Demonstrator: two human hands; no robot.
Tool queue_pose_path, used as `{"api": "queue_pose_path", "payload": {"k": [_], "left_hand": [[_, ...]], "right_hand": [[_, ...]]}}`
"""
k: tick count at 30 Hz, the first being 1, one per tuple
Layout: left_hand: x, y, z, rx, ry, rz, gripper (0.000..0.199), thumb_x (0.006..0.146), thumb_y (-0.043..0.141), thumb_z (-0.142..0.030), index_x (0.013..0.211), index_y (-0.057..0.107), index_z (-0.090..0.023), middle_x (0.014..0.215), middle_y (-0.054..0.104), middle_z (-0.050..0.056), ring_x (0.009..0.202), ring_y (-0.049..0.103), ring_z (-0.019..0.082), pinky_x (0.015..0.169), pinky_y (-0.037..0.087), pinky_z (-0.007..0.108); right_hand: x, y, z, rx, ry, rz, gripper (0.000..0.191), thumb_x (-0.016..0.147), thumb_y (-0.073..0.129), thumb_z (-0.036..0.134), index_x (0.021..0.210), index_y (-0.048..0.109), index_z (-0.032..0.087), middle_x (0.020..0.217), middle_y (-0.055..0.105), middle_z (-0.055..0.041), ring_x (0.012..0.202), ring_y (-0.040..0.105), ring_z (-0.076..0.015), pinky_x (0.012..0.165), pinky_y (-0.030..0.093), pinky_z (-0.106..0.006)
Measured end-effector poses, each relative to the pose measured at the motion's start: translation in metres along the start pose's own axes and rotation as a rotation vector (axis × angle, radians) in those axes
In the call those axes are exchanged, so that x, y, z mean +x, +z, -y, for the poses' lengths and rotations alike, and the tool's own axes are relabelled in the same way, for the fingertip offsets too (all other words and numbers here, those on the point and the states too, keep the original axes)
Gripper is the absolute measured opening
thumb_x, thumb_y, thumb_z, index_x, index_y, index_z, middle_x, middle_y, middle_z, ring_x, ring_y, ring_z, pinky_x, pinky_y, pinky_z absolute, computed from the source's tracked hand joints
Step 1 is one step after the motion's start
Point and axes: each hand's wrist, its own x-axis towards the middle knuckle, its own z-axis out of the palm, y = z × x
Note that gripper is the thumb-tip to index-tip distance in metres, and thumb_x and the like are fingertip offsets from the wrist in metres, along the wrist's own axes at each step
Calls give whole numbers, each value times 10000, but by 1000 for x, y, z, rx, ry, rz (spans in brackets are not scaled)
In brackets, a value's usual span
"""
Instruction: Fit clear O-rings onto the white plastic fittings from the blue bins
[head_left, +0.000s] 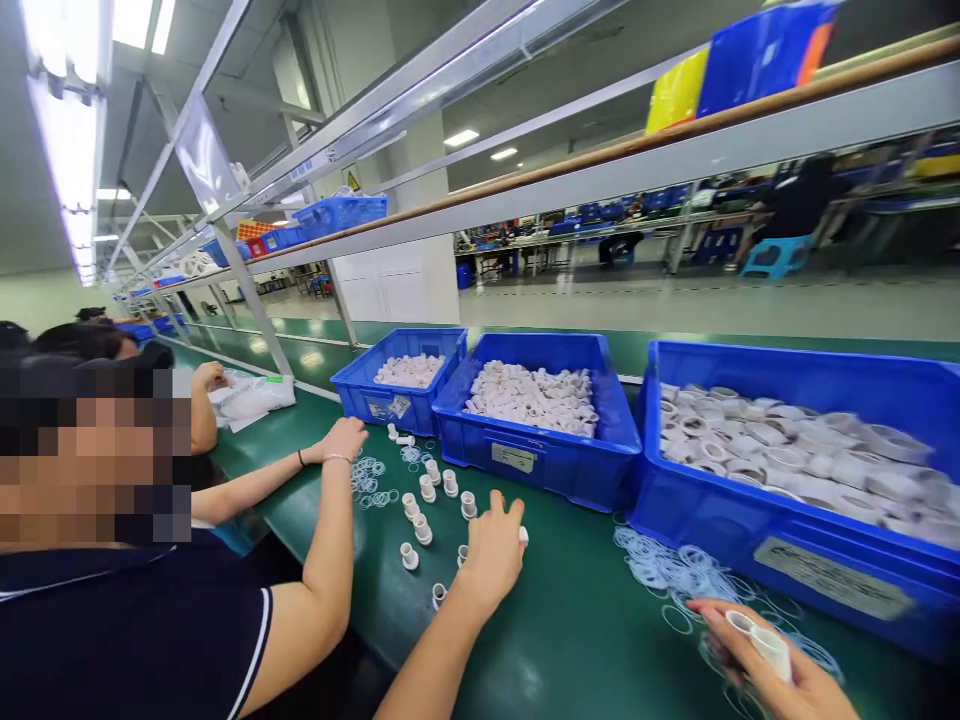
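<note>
My left hand point(491, 548) is over the green table with its fingers curled. A small white plastic piece point(523, 537) shows at its fingertips. In my right hand point(787, 670), at the lower right, two short white plastic tubes point(772, 650) are gripped side by side. Beneath that hand spreads a loose pile of thin clear rings point(682, 570). Several white flanged plastic fittings point(422, 528) stand upright to the left of my left hand, some partly covered by it.
Three blue bins line the table's back: one with large white rings point(787, 455), two with small white parts point(532, 395). A co-worker's hand point(345, 440) reaches near more clear rings point(367, 475). A shelf point(570, 175) runs overhead; a plastic bag point(255, 395) lies farther left.
</note>
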Motion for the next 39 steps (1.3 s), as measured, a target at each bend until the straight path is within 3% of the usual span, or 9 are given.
{"api": "queue_pose_path", "payload": {"k": [3,6,9,13,21,24,29,34,39], "left_hand": [[-9,4,-23,-105,78,-60,346,907,553,-286,1246,509,-230,1213,551,107,895,611,225,696,382,311],[-16,14,-39,-396,157,79,280,968,426,-485,917,534,-232,800,584,2,690,527,155,619,304,279],[-16,37,-50,-518,196,167,408,958,408,-549,721,438,-218,697,489,-21,687,464,146,644,291,278],[-14,69,-53,-466,225,139,436,958,414,-515,650,393,-207,727,405,-13,740,436,158,677,273,297],[-16,83,-47,-714,72,186,448,920,491,-513,620,530,-182,588,508,-26,587,454,109,602,294,268],[-12,93,-44,-936,-60,221,474,830,587,-614,666,544,-172,563,475,-47,504,392,80,505,283,234],[-8,102,-39,-1262,-228,420,557,699,684,-705,769,552,-168,508,449,-73,365,324,61,341,267,207],[-9,98,-40,-1404,-233,477,578,600,841,-574,859,584,-125,697,601,3,585,555,87,570,522,229],[-12,95,-40,-1473,-203,511,549,572,911,-419,863,548,-128,825,665,53,700,673,153,707,546,289]], "right_hand": [[-1,-7,0,-127,81,19,536,843,469,686,1091,677,260,667,689,-47,519,629,-248,495,505,-352],[-2,-6,-4,-292,-74,-11,485,887,429,576,1247,586,291,811,725,-49,623,668,-262,559,519,-362],[0,-2,-13,-391,-305,-15,335,906,395,375,1102,644,267,1019,707,-92,848,688,-263,669,527,-357],[4,4,-30,-595,-456,30,276,889,432,275,967,696,248,926,685,-85,788,657,-252,690,477,-386],[5,10,-51,-831,-576,25,207,897,494,198,921,689,264,851,675,-46,793,602,-253,673,378,-364],[3,10,-48,-793,-578,12,181,902,504,223,909,681,257,837,667,-45,780,589,-255,668,373,-364],[-2,11,-25,-557,-453,2,266,962,464,420,875,656,257,801,654,-37,755,603,-243,683,431,-367],[-7,10,-1,-301,-292,36,358,967,428,544,863,632,268,835,657,-36,779,625,-220,691,476,-314],[-11,11,8,-175,-206,69,350,954,458,550,846,627,264,826,643,-15,734,611,-187,666,462,-272]]}}
